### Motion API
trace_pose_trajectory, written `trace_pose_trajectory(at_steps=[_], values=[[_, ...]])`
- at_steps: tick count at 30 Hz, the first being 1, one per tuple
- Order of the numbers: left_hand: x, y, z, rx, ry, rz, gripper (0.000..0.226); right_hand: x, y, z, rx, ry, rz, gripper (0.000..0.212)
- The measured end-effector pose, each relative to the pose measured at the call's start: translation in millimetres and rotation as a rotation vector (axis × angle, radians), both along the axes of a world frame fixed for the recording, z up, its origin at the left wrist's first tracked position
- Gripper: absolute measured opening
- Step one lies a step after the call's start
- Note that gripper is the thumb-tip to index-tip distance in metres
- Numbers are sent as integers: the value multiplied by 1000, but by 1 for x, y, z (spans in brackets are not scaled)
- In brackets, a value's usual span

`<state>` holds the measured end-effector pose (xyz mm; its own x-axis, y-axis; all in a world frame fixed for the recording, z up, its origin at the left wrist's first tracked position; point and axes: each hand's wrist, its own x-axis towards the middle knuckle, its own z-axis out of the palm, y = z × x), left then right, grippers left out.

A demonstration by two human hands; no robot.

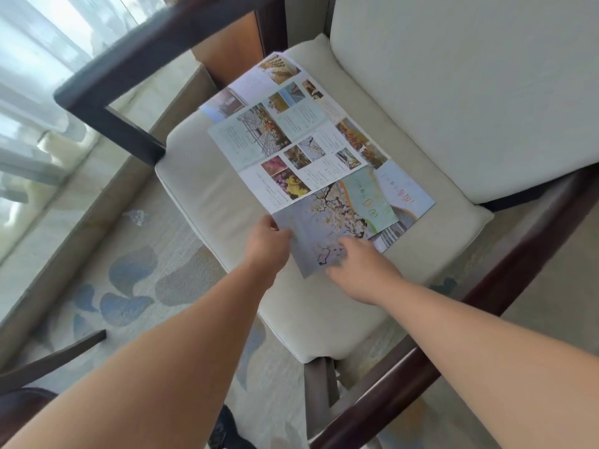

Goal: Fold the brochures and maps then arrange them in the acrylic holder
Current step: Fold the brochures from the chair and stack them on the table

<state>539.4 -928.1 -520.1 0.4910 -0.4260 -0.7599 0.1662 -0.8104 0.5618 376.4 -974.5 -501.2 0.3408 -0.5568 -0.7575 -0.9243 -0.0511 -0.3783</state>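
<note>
One dark-framed armchair point(107, 92) fills our view. An unfolded brochure point(301, 147) lies across the middle of its seat cushion point(207, 202). Toward the cushion's front, our left hand point(267, 246) pinches the brochure's near edge. Our right hand point(363, 270), fingers straight though blurred, presses the paper beside it.

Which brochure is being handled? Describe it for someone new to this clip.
Find the dark-framed armchair's cream seat cushion. The unfolded brochure lies spread across it, near corner pinched by the left hand. Unlike the pale blue sheet at its right, it carries many small photo panels.
</note>
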Motion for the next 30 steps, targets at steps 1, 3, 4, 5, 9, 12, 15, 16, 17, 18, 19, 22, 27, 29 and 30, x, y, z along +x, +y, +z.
trace_pose_trajectory(at_steps=[1,3,4,5,9,12,15,16,17,18,19,22,27,29,30], values=[[5,0,14,-45,-39,-33,11,2,-5,9,-52,-1,-14,59],[19,1,46,-122,-78,-60,11,8,-14,30,-144,-13,-30,61],[26,3,63,-153,-81,-67,12,13,-18,42,-184,-29,-22,63],[34,5,80,-183,-86,-79,15,19,-21,55,-224,-54,-6,65],[61,22,154,-257,-168,-215,22,52,-29,120,-377,-201,112,76],[81,40,210,-308,-272,-332,21,83,-23,175,-460,-294,229,70],[100,63,267,-399,-336,-384,26,109,-4,227,-459,-308,252,32],[106,72,285,-415,-363,-399,28,115,5,241,-419,-340,223,18],[112,81,301,-427,-395,-414,29,119,15,254,-378,-383,195,16],[117,92,316,-436,-427,-428,29,123,26,266,-342,-423,177,17],[121,103,329,-446,-458,-435,28,126,37,277,-317,-456,170,16],[130,140,360,-501,-561,-376,17,136,72,304,-303,-552,147,14],[148,200,385,-535,-662,-89,45,144,120,333,-199,-741,-106,13],[149,223,391,-494,-496,1,65,146,136,342,-80,-821,-224,13],[148,234,393,-483,-386,32,70,147,143,347,-13,-858,-273,13]])
